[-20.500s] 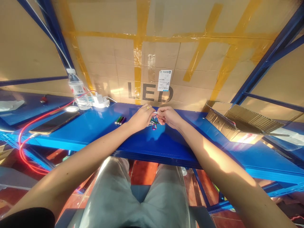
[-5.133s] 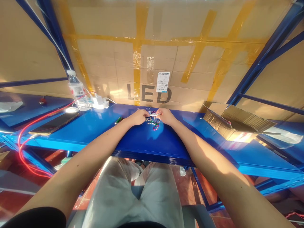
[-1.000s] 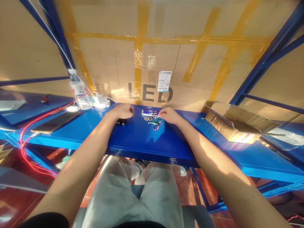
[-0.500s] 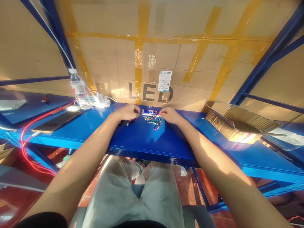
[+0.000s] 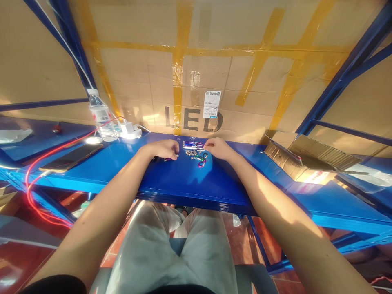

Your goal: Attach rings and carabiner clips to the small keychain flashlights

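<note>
My left hand [image 5: 165, 149] is low over the table, fingers closed in a pinch. A tiny bright bit shows at its fingertips, too small to name. A dark, slim tube [image 5: 167, 159] lies partly hidden under that hand. Between my hands is a row of shiny purple, blue and silver slim tubes [image 5: 192, 145]. Just in front of the row is a small heap of little metal pieces [image 5: 191, 153], with a green and purple carabiner-like loop [image 5: 202, 159] beside it. My right hand [image 5: 218, 148] has its fingers pinched together at the right end of the row; what they hold is hidden.
A blue metal table [image 5: 196, 183] runs across. On the left are a water bottle [image 5: 102, 116], a white plug adapter [image 5: 129, 130], a phone [image 5: 72, 157] and a red cable [image 5: 45, 157]. An open cardboard box [image 5: 306, 169] stands right. A large carton [image 5: 147, 81] rises behind.
My left hand has shifted slightly down and its fingertips have come over the slim tube near it, covering more of it. My right hand stays almost where it was.
</note>
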The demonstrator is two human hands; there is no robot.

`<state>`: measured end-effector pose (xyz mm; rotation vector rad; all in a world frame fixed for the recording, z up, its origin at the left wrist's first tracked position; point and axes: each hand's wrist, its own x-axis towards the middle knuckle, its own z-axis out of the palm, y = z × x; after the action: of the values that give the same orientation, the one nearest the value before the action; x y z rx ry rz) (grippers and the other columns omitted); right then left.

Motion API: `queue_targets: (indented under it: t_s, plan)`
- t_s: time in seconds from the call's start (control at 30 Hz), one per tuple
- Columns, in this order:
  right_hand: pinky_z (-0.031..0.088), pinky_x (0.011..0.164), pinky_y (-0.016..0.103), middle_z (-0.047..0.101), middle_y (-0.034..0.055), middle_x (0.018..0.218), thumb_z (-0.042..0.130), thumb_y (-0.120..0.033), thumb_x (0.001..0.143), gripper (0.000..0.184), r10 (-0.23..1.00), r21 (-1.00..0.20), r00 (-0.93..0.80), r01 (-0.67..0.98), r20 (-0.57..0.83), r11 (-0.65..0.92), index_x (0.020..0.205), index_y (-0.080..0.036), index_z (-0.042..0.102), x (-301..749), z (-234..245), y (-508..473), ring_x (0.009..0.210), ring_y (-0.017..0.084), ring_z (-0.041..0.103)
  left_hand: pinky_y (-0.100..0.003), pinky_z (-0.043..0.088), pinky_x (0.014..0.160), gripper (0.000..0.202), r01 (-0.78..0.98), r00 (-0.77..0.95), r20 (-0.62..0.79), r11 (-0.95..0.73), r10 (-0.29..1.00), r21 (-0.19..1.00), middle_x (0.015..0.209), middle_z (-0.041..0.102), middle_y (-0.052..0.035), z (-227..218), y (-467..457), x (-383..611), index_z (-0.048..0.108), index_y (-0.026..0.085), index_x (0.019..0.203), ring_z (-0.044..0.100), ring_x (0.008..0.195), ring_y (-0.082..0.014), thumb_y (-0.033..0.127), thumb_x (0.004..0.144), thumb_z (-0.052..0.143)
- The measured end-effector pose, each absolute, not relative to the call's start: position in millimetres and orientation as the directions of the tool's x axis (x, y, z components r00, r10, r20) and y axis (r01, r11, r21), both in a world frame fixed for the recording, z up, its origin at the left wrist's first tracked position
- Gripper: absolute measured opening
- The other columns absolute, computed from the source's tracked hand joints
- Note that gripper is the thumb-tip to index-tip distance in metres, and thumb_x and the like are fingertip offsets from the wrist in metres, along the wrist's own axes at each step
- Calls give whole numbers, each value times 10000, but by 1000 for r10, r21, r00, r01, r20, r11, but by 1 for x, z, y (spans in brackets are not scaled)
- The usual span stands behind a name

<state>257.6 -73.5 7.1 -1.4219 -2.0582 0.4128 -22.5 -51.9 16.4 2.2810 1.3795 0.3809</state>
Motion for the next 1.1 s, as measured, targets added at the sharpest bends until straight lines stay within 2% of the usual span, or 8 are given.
queue_targets:
  t_s: [0.1,0.2,0.4,0.6,0.77,0.9,1.0,1.1]
  plan:
    - [466,699,265,742,58,829,603,-143,843,138,917,-562,-257,729,304,391,793,-141,731,257,7,-74,759,175,635,-260,422,626,294,731,517,-29,-423,856,536,781,714,12,18,-54,-16,715,259,912,640,698,-179,321,624,729]
    - [462,697,265,739,54,826,619,-157,840,123,915,-569,-268,719,303,399,807,-141,736,257,6,-73,754,173,631,-274,473,694,268,635,539,72,-461,839,620,832,714,-4,19,-55,-11,692,236,933,659,777,-192,279,669,689]
    - [452,674,269,714,42,769,626,-159,816,105,899,-581,-306,687,313,436,776,-143,722,258,6,-74,726,171,619,-301,542,720,219,426,561,117,-407,820,808,849,697,-20,18,-60,-3,612,204,988,672,720,-161,222,775,655]
    - [467,684,276,720,40,779,641,-168,794,94,884,-625,-375,629,278,463,792,-153,734,258,10,-80,710,165,611,-272,540,652,205,414,557,143,-422,818,806,945,726,-70,20,-62,0,607,193,1060,696,757,-156,230,859,621]
    - [471,694,280,718,29,765,625,-167,779,114,871,-617,-420,624,253,480,779,-160,739,258,14,-85,716,169,613,-233,455,566,223,470,554,157,-463,818,752,890,728,-47,15,-57,-2,606,203,1102,662,660,-131,242,882,602]
    - [468,684,273,723,27,768,617,-139,749,119,863,-595,-449,637,231,490,732,-170,730,255,13,-87,728,172,619,-275,491,643,216,456,567,191,-499,801,737,813,697,-21,9,-52,-1,635,191,1049,629,626,-128,298,863,666]
    - [472,686,269,742,33,821,646,-176,760,111,866,-645,-449,599,219,474,804,-169,748,249,7,-87,738,169,627,-300,507,718,229,366,562,229,-487,795,793,855,712,-38,6,-52,7,651,170,991,659,733,-155,292,809,719]
    - [469,682,268,747,45,840,689,-272,782,148,871,-689,-429,557,238,463,849,-157,754,241,1,-85,737,166,629,-311,505,777,239,289,483,330,-504,811,814,887,715,-49,6,-56,22,672,152,898,647,808,-162,314,756,774]
